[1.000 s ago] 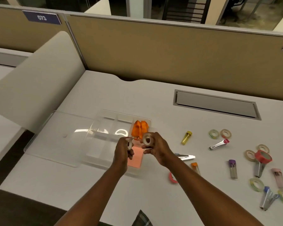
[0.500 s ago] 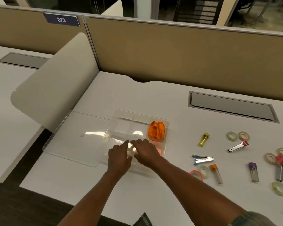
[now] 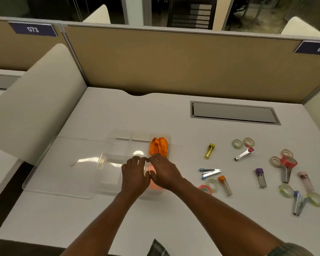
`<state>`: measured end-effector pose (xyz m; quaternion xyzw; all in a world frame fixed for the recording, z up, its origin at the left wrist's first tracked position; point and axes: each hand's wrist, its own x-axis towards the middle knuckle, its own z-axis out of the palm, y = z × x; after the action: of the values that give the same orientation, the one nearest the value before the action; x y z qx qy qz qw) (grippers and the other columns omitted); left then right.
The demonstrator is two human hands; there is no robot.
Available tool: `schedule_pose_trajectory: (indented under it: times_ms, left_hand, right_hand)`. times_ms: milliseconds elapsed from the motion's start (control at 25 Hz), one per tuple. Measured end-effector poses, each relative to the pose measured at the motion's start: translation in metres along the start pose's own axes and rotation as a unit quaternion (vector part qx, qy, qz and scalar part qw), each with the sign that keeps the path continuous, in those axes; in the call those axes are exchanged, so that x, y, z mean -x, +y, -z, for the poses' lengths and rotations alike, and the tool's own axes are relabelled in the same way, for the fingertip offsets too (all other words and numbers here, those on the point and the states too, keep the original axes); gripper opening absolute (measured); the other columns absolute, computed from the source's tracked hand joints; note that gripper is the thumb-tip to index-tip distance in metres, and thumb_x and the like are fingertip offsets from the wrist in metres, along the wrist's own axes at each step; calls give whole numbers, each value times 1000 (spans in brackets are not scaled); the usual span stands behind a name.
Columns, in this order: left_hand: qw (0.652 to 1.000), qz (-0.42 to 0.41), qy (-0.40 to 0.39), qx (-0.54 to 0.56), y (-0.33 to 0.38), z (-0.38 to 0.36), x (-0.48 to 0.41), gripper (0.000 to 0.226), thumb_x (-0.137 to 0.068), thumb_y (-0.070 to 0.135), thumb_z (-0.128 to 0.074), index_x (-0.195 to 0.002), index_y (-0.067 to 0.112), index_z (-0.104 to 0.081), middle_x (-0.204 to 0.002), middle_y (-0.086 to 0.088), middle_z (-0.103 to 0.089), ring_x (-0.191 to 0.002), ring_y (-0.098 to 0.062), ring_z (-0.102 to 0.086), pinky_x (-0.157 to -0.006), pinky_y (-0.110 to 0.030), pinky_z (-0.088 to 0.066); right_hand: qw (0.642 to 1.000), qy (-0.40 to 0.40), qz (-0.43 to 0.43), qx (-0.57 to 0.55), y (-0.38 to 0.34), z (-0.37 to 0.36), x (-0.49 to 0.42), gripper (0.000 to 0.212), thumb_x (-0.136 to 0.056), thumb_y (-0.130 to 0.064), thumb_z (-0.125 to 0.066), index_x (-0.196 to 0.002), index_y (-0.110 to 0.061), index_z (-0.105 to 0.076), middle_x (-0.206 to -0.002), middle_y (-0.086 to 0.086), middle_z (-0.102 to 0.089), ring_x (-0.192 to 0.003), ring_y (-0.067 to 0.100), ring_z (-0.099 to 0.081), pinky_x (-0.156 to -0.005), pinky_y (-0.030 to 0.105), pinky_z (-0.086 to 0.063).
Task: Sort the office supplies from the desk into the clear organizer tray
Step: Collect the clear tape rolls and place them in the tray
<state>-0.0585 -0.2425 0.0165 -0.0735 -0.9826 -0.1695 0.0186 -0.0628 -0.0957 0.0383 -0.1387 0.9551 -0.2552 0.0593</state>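
Glossy clear plastic organizer tray on matt white desk; shiny metal stapler.

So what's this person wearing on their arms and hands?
Nothing on the left hand or right hand: no gloves, rings or watch visible. Both forearms are bare. A green plaid sleeve edge shows at the right upper arm, bottom corner.

Dim overhead light glares on the clear tray; edges warp.
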Motion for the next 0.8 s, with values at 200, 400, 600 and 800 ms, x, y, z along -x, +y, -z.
schedule_pose_trajectory:
  times_ms: [200,400,600,800]
  left_hand:
    - [998,-51,-19,23,58,-12,-14,50,-77,29,-75,-123,14,-62,-119,-9,-65,-107,-32,-61,-89,-45,-46]
    - [993,-108,-48,25,125,-34,-20,50,-83,32,-70,-130,17,-59,-128,-8,-59,-119,-30,-55,-97,-45,-41]
    - [981,-167,-94,9,195,-59,-26,52,-87,37,-62,-135,19,-54,-134,-5,-54,-122,-26,-50,-98,-39,-37]
    - [970,-208,-124,11,260,-86,-32,48,-87,34,-63,-133,19,-56,-132,-4,-55,-122,-26,-51,-95,-39,-38]
  right_hand:
    - [998,38,-51,-3,44,31,31,44,-93,-28,-60,-136,-24,-52,-142,2,-50,-122,24,-54,-93,40,-52]
    - [992,67,-106,-1,104,60,73,41,-93,-28,-59,-133,-21,-54,-138,-1,-50,-118,21,-57,-89,37,-54]
    - [980,88,-179,-4,167,87,116,42,-89,-26,-60,-130,-25,-54,-136,-5,-49,-116,19,-57,-85,37,-53]
    - [969,101,-225,20,229,112,158,42,-89,-28,-58,-130,-24,-55,-134,-3,-51,-118,20,-56,-84,35,-54]
